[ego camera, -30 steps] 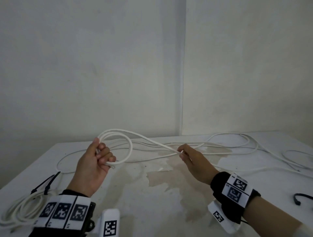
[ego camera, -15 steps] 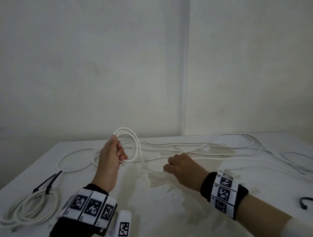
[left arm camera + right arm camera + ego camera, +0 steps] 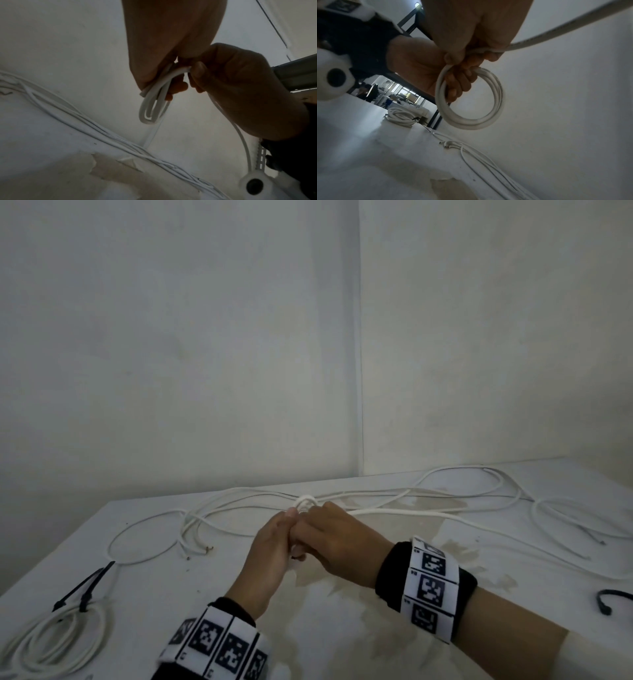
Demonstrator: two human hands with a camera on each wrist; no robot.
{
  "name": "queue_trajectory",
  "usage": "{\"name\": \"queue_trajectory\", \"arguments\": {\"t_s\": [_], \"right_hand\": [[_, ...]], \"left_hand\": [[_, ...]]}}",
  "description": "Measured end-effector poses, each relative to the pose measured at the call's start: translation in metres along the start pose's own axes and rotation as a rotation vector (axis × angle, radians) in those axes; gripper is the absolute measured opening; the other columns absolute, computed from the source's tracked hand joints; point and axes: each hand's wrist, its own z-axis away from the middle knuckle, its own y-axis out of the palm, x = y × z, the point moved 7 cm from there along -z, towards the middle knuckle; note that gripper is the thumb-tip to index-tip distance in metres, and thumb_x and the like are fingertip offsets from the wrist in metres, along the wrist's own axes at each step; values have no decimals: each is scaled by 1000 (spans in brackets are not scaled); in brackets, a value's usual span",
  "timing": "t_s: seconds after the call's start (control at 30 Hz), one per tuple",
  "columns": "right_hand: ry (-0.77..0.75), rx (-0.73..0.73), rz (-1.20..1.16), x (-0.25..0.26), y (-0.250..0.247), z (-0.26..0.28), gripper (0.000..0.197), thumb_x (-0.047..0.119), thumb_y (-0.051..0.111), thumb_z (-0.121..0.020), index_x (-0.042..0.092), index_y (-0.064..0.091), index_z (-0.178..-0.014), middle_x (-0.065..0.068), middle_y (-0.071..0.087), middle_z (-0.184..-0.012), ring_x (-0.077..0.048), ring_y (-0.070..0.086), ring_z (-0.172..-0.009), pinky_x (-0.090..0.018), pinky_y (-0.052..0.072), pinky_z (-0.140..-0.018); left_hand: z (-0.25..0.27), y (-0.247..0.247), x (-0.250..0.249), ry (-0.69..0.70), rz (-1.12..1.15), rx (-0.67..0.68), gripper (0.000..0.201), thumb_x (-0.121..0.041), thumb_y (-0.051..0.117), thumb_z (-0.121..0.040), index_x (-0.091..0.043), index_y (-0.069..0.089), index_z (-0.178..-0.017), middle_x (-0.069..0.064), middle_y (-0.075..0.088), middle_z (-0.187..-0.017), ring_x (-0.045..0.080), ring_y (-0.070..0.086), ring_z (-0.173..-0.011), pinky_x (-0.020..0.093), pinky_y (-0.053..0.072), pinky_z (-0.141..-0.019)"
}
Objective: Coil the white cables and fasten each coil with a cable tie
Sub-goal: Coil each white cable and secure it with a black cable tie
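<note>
My left hand (image 3: 274,546) grips a small coil of white cable (image 3: 471,102) above the middle of the table; its fingers (image 3: 458,83) curl through the loops. My right hand (image 3: 337,539) lies against the left one and pinches the same cable (image 3: 178,71) at the top of the coil. From there the free length (image 3: 556,29) runs off to the right. In the head view only the coil's top (image 3: 306,503) shows above the knuckles. A finished coil (image 3: 51,642) with a black cable tie (image 3: 82,587) lies at the front left.
Loose white cables (image 3: 445,494) trail across the back of the white table (image 3: 342,628) and loop to the right. Their cut ends (image 3: 197,549) lie left of my hands. Another black cable tie (image 3: 613,599) lies near the right edge. Walls close the back corner.
My hands have come together: the left moved right with the coil, and the right brought the cable length over to it. The coil now hangs smaller and tighter.
</note>
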Motion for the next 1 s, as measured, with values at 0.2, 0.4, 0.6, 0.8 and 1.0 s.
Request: {"name": "queue_trajectory", "arguments": {"t_s": [0.2, 0.4, 0.6, 0.8, 1.0], "right_hand": [[104, -57, -177, -12, -5, -5, 18, 20, 54, -84, 15, 36, -80, -11, 54, -67, -14, 34, -65, -27, 31, -62], [234, -41, -275, -30, -7, -2, 15, 16, 51, -84, 5, 57, -91, -14, 57, -84, -20, 52, -64, -26, 40, -60], [157, -70, -34, -36, -9, -6, 53, 40, 30, -98, 7, 69, -83, -7, 67, -78, -20, 52, -63, -19, 32, -67], [397, 176, -209, -50, 3, 0, 60, 52, 29, -95, 8, 69, -90, -7, 69, -78, -15, 43, -62, -23, 23, -62], [681, 270, -540, -58, 11, 9, 32, 30, 40, -98, 27, 56, -71, 15, 56, -67, -5, 46, -59, -23, 37, -61]], "left_hand": [[1, 4, 1, -77, -100, 55, 35, -23, 31, -99, -10, 48, -71, 3, 44, -51, 10, 43, -43, 20, 38, -48], [6, 13, -1, -169, 61, 216, 36, -30, 33, -99, -15, 42, -68, -5, 33, -47, 8, 25, -37, 22, 34, -46], [8, 11, -1, -256, 244, 278, 37, -30, 37, -96, -16, 43, -63, -6, 24, -44, 6, 19, -34, 20, 28, -39], [8, 7, 6, -291, 377, 281, 39, -29, 35, -96, -14, 40, -60, -6, 23, -40, 5, 19, -29, 19, 27, -34], [5, 2, 7, -240, 415, 173, 39, -29, 36, -97, -13, 38, -61, -6, 22, -41, 5, 19, -30, 18, 28, -33]]}}
